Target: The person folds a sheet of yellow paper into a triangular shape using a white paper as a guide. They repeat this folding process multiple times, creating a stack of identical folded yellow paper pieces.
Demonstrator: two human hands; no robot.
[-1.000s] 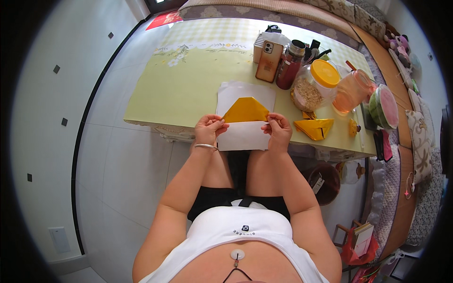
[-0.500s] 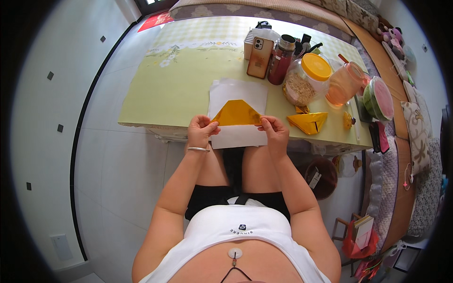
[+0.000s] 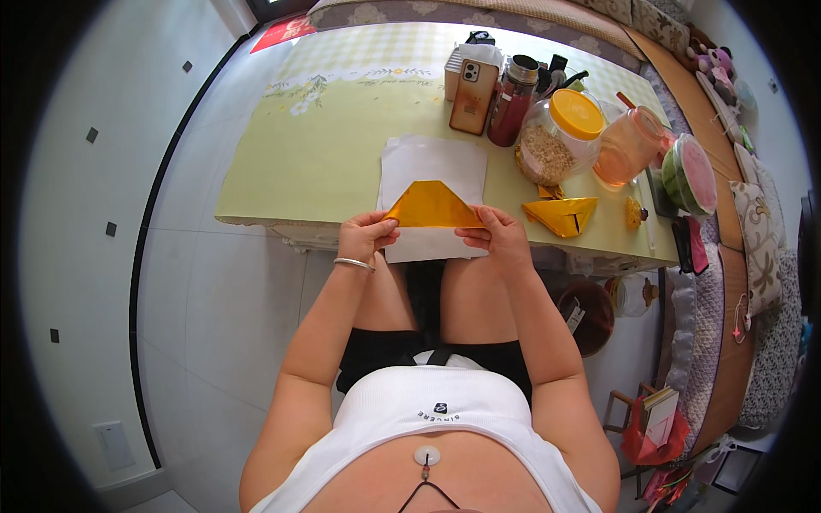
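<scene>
A sheet of shiny gold paper, folded into a flat-topped trapezoid, is stretched between my two hands. Its left corner is pinched by my left hand, which has a silver bangle at the wrist. At the right corner my right hand pinches the paper, thumb on top and fingers bent beneath. Under the gold piece lie white paper sheets, reaching over the table's near edge. Right of my right hand rests a folded gold paper shape, pointed at its ends.
The table has a green and checked cloth. Toward its back right stand a phone, a dark red flask, a yellow-lidded jar of flakes, a pink pitcher and a cut watermelon. Below is a brown bin.
My right hand has shifted its grip slightly, its fingers now reaching further inward under the right corner. The gold paper stays held at both ends.
</scene>
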